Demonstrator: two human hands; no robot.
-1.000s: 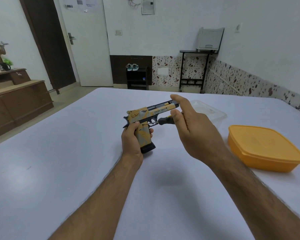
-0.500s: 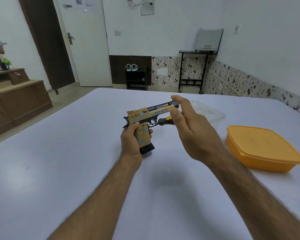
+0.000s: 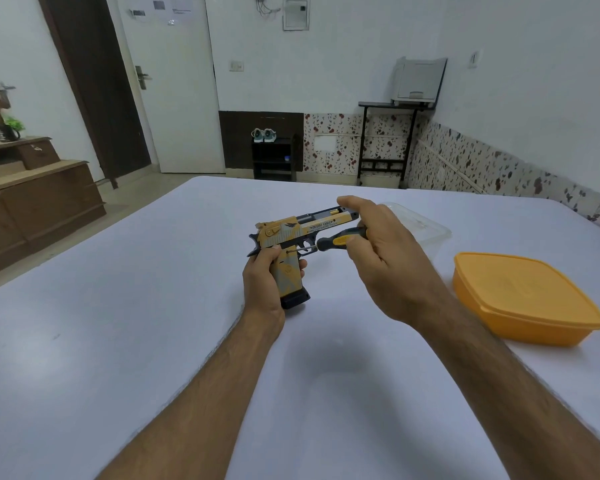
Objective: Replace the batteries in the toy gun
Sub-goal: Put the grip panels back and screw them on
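Note:
A yellow and grey toy gun [image 3: 303, 230] stands upright over the white table [image 3: 118, 306], barrel pointing right, its black magazine base near the tabletop. My left hand [image 3: 262, 289] is wrapped around its grip. My right hand [image 3: 385, 261] pinches a black and yellow screwdriver [image 3: 338, 240], with the thumb resting on top of the barrel's front end. The metal tip of the screwdriver touches the gun's side just behind the trigger. No batteries are visible.
An orange lidded container [image 3: 523, 299] sits on the table to the right. Behind my right hand lies a clear plastic container [image 3: 426, 230]. Beyond the table are a wooden cabinet [image 3: 32, 202], a door and a small black stand.
Hardly anything has moved; both hands keep the same grips, and the screwdriver stays at the same spot on the gun.

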